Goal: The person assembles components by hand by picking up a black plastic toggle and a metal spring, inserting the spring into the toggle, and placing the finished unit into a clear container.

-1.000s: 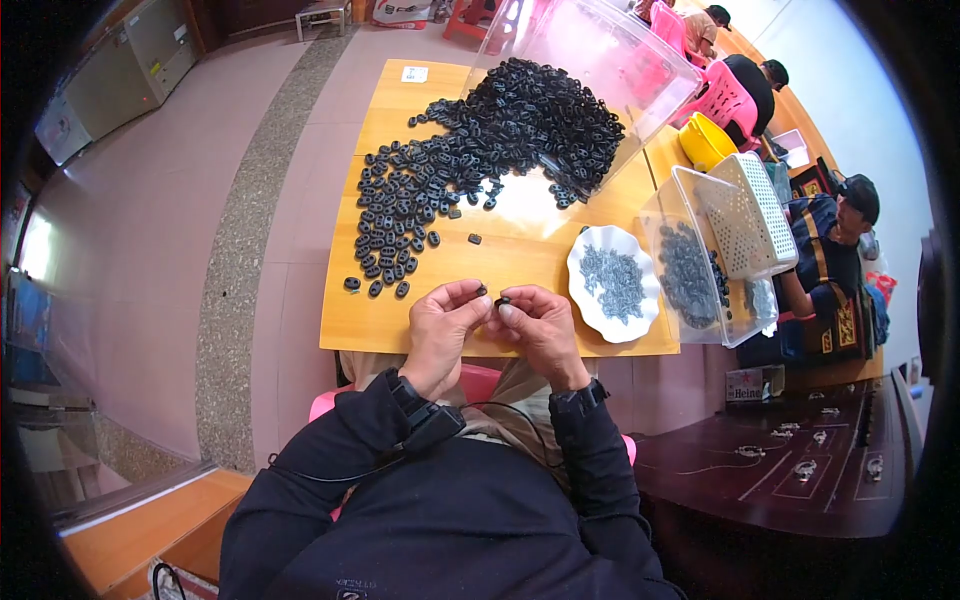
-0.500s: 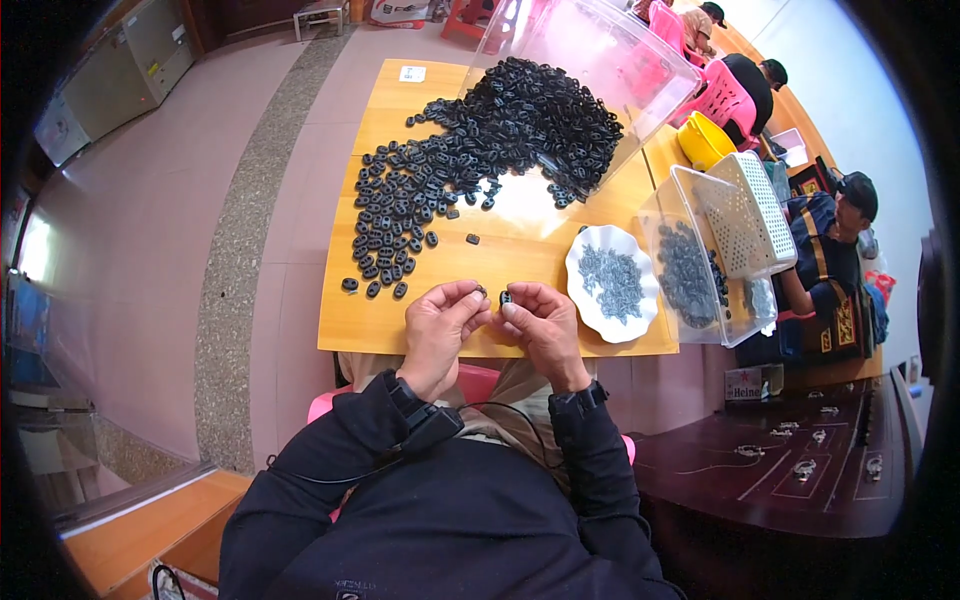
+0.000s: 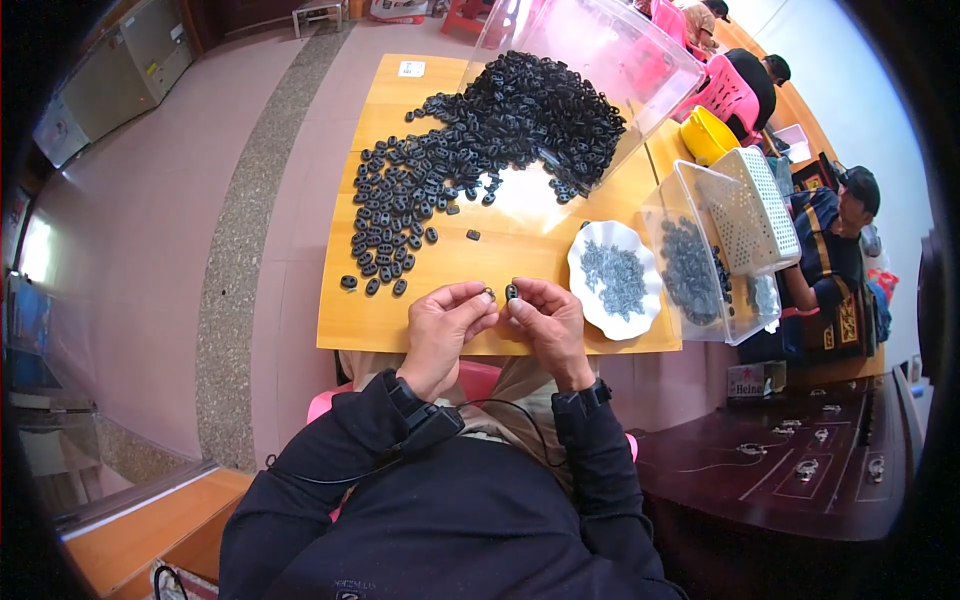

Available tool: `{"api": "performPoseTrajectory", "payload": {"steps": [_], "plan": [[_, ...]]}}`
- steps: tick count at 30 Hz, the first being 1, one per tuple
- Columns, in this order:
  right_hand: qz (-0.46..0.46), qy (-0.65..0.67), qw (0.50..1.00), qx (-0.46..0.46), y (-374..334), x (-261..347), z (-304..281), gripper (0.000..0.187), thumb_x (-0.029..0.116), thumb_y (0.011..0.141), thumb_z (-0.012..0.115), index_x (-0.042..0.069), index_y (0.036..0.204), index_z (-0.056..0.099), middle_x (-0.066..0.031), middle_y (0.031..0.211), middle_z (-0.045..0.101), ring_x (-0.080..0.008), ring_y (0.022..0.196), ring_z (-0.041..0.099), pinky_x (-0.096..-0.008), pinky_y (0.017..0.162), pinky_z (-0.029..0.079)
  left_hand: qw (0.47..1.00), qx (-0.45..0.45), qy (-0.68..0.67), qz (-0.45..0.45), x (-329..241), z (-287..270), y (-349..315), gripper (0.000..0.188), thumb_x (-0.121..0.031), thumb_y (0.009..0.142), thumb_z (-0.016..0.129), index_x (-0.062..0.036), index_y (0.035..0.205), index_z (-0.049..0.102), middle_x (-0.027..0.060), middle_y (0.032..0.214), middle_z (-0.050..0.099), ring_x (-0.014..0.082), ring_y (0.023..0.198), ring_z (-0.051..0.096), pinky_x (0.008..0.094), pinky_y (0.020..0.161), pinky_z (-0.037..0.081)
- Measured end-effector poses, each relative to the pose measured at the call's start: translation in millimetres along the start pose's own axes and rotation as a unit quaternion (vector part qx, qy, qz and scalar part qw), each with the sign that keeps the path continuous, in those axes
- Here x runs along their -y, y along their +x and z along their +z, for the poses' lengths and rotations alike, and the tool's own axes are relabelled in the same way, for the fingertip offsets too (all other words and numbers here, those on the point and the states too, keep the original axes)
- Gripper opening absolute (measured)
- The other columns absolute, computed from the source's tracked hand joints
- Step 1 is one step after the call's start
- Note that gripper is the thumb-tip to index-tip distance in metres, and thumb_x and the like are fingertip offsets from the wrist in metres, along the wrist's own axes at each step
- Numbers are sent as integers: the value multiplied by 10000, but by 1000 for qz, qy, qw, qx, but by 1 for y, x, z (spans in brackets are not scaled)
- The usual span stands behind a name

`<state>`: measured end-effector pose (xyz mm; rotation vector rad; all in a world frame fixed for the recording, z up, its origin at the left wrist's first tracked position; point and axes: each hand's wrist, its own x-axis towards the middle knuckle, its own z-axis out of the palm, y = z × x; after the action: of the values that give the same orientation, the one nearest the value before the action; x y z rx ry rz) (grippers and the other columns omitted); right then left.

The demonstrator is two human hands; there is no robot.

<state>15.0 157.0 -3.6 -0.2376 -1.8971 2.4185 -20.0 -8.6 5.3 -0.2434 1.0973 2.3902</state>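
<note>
Above the near edge of the yellow wooden table (image 3: 480, 335), both my hands pinch small parts close together, a narrow gap between them. Between thumb and forefinger, my right hand (image 3: 550, 325) has a black oval piece (image 3: 512, 292) stood on end. My left hand (image 3: 445, 325) is closed on a tiny piece (image 3: 489, 293), too small to make out. Farther off lies a large heap of black oval pieces (image 3: 540, 115) with two holes, spreading toward the left. One black piece (image 3: 473, 235) lies alone nearby. A white scalloped plate (image 3: 648, 300) right of my right hand holds small clear-grey bits.
A clear plastic box (image 3: 735, 325) with dark pieces stands right of the plate, a white perforated basket (image 3: 755, 210) resting on it. A yellow bowl (image 3: 707, 137) is behind. A large clear bin (image 3: 640, 60) lies tipped behind the heap. Several people sit at the right.
My hands have moved slightly apart, the right one a little to the right with the black oval piece. Each keeps its pinch.
</note>
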Motion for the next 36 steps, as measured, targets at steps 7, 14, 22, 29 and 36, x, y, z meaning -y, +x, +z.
{"api": "performPoseTrajectory", "payload": {"steps": [7,14,22,29,36], "plan": [[5,-6,1000,2,-2,3,0,279,23,873,649,-45,1141,614,-70,920,675,-114,775,639,-239,683,543,1000,-1,14,-6,0,1,-1,188,-7,879,617,55,1055,597,118,938,661,153,806,664,239,743,575],[14,9,1000,14,-2,5,1,279,23,875,648,-49,1142,615,-76,964,676,-120,830,643,-246,724,553,1000,4,28,-10,0,0,-1,194,-17,884,617,55,1063,599,111,915,664,141,781,658,235,725,571],[12,-15,1000,24,-1,1,-2,277,18,875,647,-46,1143,614,-89,973,682,-120,831,648,-243,751,546,999,18,37,-14,2,1,-1,181,-9,886,613,51,1057,609,107,913,666,135,768,657,230,719,570],[5,-30,999,36,-1,2,-1,275,17,872,652,-57,1135,618,-93,963,684,-118,837,644,-237,748,540,999,21,40,-14,2,1,-1,176,-10,884,618,45,1051,613,102,915,670,127,746,657,228,705,572],[7,-28,999,40,-1,4,-2,273,10,876,641,-58,1140,613,-103,959,685,-127,836,649,-242,749,542,999,25,34,-21,0,2,-1,169,-11,880,627,45,1038,614,105,914,670,134,746,661,229,698,577]]}}
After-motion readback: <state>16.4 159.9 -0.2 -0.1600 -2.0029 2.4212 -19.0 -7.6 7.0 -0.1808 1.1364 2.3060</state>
